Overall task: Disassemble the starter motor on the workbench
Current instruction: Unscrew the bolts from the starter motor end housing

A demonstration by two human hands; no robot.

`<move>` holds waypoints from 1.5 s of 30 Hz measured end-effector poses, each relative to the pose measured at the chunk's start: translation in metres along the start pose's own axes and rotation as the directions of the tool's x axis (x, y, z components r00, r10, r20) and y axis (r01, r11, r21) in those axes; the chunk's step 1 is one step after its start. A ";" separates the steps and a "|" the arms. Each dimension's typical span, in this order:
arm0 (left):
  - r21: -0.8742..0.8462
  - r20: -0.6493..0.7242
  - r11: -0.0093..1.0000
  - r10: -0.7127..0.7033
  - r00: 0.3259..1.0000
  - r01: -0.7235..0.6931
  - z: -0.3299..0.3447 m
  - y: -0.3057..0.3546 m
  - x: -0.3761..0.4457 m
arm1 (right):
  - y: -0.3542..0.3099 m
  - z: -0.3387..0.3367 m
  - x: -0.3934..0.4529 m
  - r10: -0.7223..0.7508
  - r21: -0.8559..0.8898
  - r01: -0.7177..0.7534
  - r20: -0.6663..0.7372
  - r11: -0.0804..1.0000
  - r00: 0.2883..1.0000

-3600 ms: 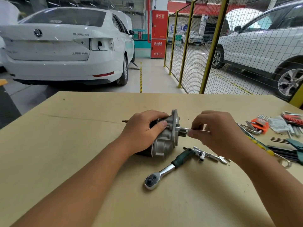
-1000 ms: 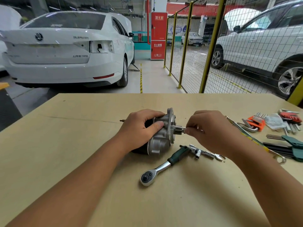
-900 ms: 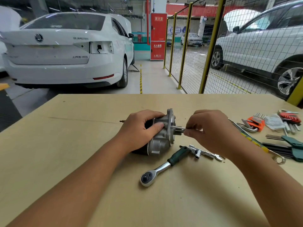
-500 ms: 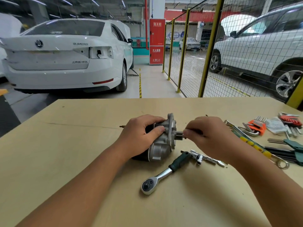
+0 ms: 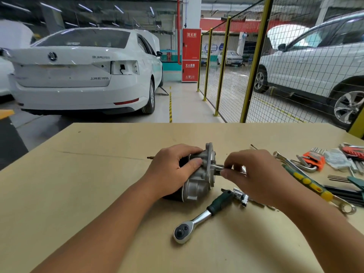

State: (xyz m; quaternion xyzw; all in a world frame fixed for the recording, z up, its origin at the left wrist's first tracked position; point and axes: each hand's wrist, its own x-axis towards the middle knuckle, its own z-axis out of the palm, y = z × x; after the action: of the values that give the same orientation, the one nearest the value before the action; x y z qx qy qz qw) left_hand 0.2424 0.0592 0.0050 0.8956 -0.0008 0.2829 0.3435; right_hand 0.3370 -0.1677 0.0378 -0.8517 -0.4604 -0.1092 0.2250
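Head view, nearest item: a ratchet wrench [image 5: 202, 215] with a dark green grip lies loose on the workbench [image 5: 78, 184], a chrome socket [image 5: 243, 200] just beside its handle end. Beyond it the starter motor [image 5: 199, 178] lies on its side near the middle of the bench. Left hand [image 5: 173, 172] grips the dark motor body, fingers curled over the top and thumb pressed against the aluminium housing. Right hand [image 5: 254, 174] pinches a slim metal tool or bolt [image 5: 222, 168] between thumb and fingertips at the housing's flange face; which of the two it is cannot be told.

Progress, as a judgement: early stage. The housing sits joined to the motor body and no separated motor parts are visible on the bench. Fastener removal at the flange appears to be the step in hand; splitting the housing and withdrawing the internals remain.

To the right lie a combination wrench [image 5: 315, 186] and hex key sets in orange [image 5: 313, 160] and red [image 5: 352, 150] holders.

Farther off: a white sedan [image 5: 82, 75] with a badge on the boot lid, its lettering blurred. A red cabinet [image 5: 191, 56] bears white Chinese characters, not clearly legible, and the number 110 at the bottom. A yellow-posted mesh fence [image 5: 254, 75] separates a white SUV [image 5: 319, 62]
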 end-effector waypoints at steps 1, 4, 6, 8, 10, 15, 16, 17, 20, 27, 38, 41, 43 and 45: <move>0.007 -0.001 1.000 0.003 1.000 -0.003 0.000 0.000 0.001 | 0.002 0.000 0.001 -0.002 0.009 0.002 0.004 1.000 1.000; 0.020 -0.003 1.000 0.000 1.000 0.000 0.001 0.000 0.000 | 0.007 -0.003 0.003 -0.001 0.012 0.001 0.018 1.000 1.000; 0.019 -0.005 1.000 0.003 1.000 -0.002 0.001 0.001 0.000 | 0.009 -0.005 0.005 0.007 -0.001 -0.007 0.041 1.000 0.999; 0.026 -0.003 1.000 0.007 1.000 -0.007 0.000 0.002 0.001 | 0.008 -0.008 0.006 0.012 -0.006 -0.012 0.054 1.000 0.998; 0.031 0.003 1.000 0.000 1.000 0.000 0.000 0.002 0.001 | 0.007 -0.008 0.005 0.000 -0.049 0.002 0.044 0.999 0.999; 0.034 0.007 0.999 -0.001 1.000 0.001 -0.001 0.004 -0.001 | -0.001 -0.010 0.002 0.001 -0.105 -0.006 -0.055 0.995 0.998; 0.038 0.005 0.999 -0.003 1.000 0.003 -0.001 0.004 -0.001 | 0.000 -0.009 0.001 0.011 -0.080 -0.015 -0.051 0.997 0.999; 0.041 0.006 0.999 -0.008 1.000 0.008 -0.001 0.005 -0.001 | 0.001 -0.008 0.002 0.022 -0.052 -0.024 -0.042 0.998 0.999; 0.029 0.004 0.999 -0.017 1.000 0.016 -0.001 0.005 -0.001 | 0.002 -0.005 0.001 0.052 0.092 -0.047 -0.049 0.995 0.997; 0.025 -0.001 0.999 -0.020 1.000 0.020 -0.001 0.006 -0.001 | 0.006 -0.006 0.006 0.066 0.098 -0.067 0.014 0.993 0.998; 0.036 0.006 0.999 -0.018 1.000 0.018 -0.001 0.005 -0.002 | 0.000 -0.010 0.002 0.010 0.054 -0.006 -0.067 0.999 0.998; 0.024 -0.006 1.000 -0.015 1.000 0.015 -0.001 0.005 -0.002 | -0.002 -0.010 0.001 0.013 0.111 -0.004 -0.077 0.994 0.997; 0.008 -0.012 1.000 -0.022 1.000 0.022 0.000 0.004 -0.002 | -0.003 -0.009 0.001 0.021 0.137 -0.010 -0.083 0.990 0.996; 0.007 -0.016 1.000 -0.026 1.000 0.026 0.001 0.003 -0.001 | -0.003 -0.007 0.003 0.052 0.116 -0.047 -0.047 0.992 0.998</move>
State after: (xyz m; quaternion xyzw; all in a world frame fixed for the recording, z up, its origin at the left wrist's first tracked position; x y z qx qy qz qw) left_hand 0.2412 0.0566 0.0056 0.8945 0.0146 0.2854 0.3439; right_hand 0.3360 -0.1673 0.0456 -0.8455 -0.4390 -0.0982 0.2877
